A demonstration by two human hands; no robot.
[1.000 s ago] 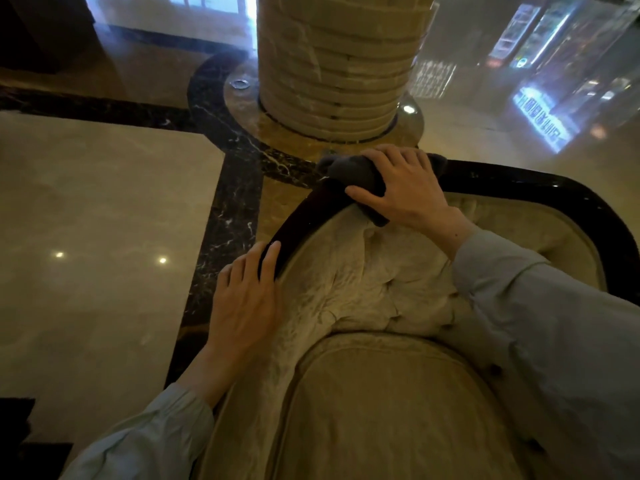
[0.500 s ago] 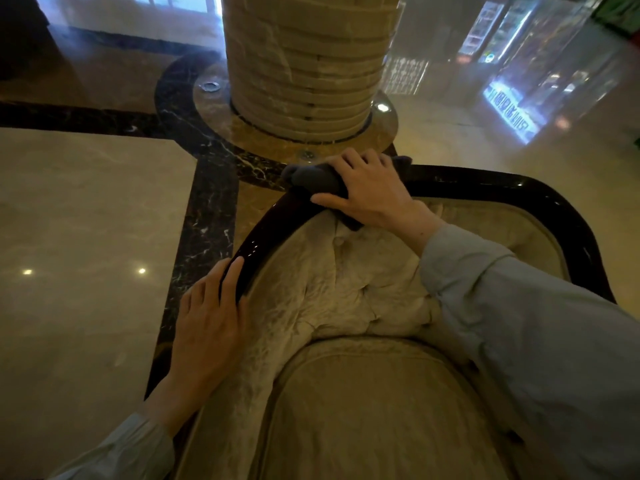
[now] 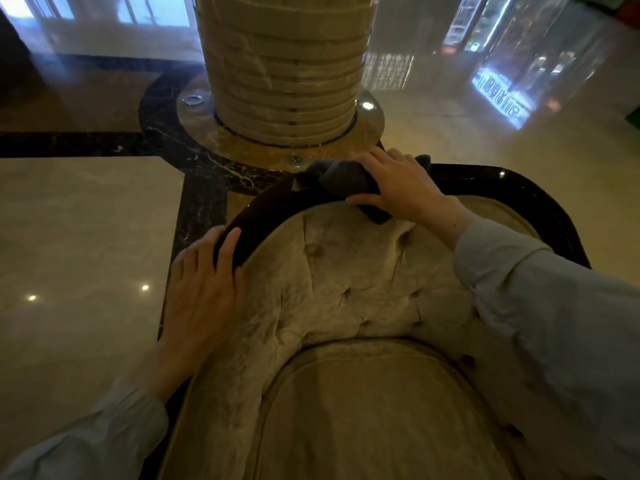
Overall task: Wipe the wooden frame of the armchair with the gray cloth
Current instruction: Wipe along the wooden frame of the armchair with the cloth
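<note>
The armchair has a dark glossy wooden frame (image 3: 519,192) curving around its tufted beige back and seat. A gray cloth (image 3: 341,180) is bunched over the top rail of the frame, left of centre. My right hand (image 3: 405,185) presses down on it, fingers wrapped over the cloth and the rail. Lower down the left arm of the frame, my left hand (image 3: 204,289) grips the rail with the fingers curled over it and the thumb on the upholstery side. Part of the cloth is hidden under my right palm.
A thick ribbed stone column (image 3: 284,64) stands just behind the chair on a round marble base (image 3: 372,123). Polished marble floor (image 3: 79,237) with a dark inlaid band lies to the left. The beige seat cushion (image 3: 374,410) fills the foreground.
My right hand has slid the cloth a little rightward along the top rail, baring more frame between my hands. My left hand now curls tighter over the rail.
</note>
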